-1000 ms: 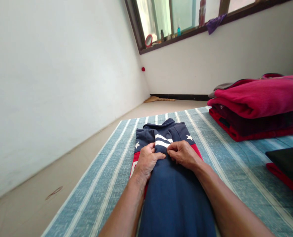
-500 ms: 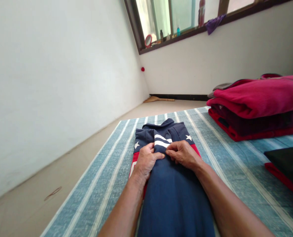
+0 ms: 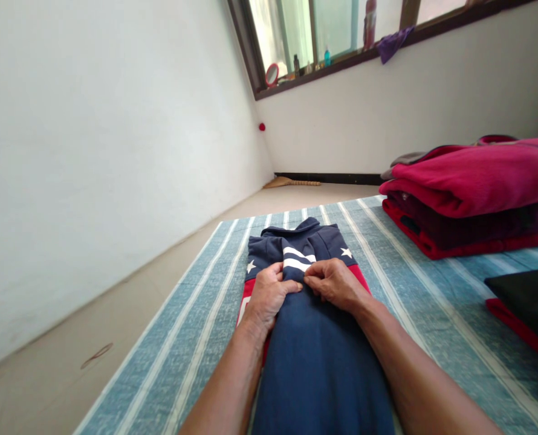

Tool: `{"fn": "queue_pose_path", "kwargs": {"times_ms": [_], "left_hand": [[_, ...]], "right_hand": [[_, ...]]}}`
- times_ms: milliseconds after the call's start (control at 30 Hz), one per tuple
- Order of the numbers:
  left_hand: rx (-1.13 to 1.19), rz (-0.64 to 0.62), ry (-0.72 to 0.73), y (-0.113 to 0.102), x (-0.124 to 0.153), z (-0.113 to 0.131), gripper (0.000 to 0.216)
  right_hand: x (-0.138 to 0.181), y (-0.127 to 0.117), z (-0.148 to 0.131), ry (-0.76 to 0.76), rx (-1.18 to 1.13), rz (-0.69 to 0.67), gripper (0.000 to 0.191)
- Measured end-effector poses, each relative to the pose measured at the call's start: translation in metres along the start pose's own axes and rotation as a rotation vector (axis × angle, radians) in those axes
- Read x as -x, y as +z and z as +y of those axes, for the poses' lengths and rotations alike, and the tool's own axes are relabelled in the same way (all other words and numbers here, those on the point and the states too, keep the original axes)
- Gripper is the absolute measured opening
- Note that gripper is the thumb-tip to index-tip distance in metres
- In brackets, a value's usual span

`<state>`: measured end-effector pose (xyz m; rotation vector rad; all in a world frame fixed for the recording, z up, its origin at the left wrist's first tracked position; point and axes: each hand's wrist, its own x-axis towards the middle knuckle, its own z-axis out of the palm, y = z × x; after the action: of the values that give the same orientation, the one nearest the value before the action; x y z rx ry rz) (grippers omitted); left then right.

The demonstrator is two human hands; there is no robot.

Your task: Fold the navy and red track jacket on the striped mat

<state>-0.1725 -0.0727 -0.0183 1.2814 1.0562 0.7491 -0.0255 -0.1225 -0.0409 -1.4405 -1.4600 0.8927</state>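
A folded navy jacket [image 3: 327, 238] with a collar, white stars and red side panels lies flat in the middle of the head view, collar pointing away from me. Down its centre runs a long navy cloth part [image 3: 322, 368] with white stripes at its far end, widening toward me. My left hand [image 3: 273, 292] grips the left edge of this cloth just below the stripes, thumb laid across the top. At the opposite edge, my right hand [image 3: 335, 281] pinches the fabric between thumb and curled fingers. The two thumbs almost meet. Some fingertips are hidden under the cloth.
Beneath the jacket is a blue bedspread [image 3: 178, 338] with white stripes. To the right sit a stack of folded pink and purple clothes [image 3: 482, 187] and a black folded garment [image 3: 532, 299] over red cloth. A white wall [image 3: 92, 151] rises on the left.
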Motion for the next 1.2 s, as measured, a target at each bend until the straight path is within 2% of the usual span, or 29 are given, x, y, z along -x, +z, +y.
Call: {"fn": "queue_pose_path", "kwargs": {"times_ms": [100, 267, 500, 600, 700, 867, 1000, 1200], "left_hand": [[-0.009, 0.000, 0.005, -0.0003, -0.0004, -0.0005, 0.038], [-0.022, 0.009, 0.007, -0.0007, -0.0009, -0.0008, 0.039], [-0.008, 0.000, 0.000, -0.0017, -0.0014, -0.0016, 0.040], [-0.017, 0.017, 0.006, -0.0004, -0.0024, -0.0011, 0.042], [-0.122, 0.083, 0.058, 0.0022, -0.0043, 0.0001, 0.042], [-0.243, 0.141, 0.055, 0.0051, -0.0064, 0.0027, 0.027], [-0.260, 0.138, 0.045, 0.0049, -0.0051, 0.0043, 0.019], [-0.159, 0.085, 0.019, 0.0043, -0.0033, 0.0057, 0.026]], "right_hand": [[0.0000, 0.0009, 0.0011, -0.015, 0.007, 0.024, 0.017], [-0.0013, -0.0003, 0.0028, 0.041, -0.177, -0.012, 0.015], [-0.0015, -0.0034, 0.0032, 0.099, -0.285, 0.054, 0.013], [-0.0015, -0.0033, 0.0029, 0.106, -0.303, 0.057, 0.012], [-0.0017, -0.0025, 0.0025, 0.118, -0.310, 0.058, 0.012], [-0.0020, -0.0010, 0.0022, 0.112, -0.293, 0.063, 0.012], [-0.0026, -0.0002, 0.0038, 0.105, -0.277, 0.059, 0.013], [-0.0036, 0.0008, 0.0061, 0.093, -0.284, 0.063, 0.012]]}}
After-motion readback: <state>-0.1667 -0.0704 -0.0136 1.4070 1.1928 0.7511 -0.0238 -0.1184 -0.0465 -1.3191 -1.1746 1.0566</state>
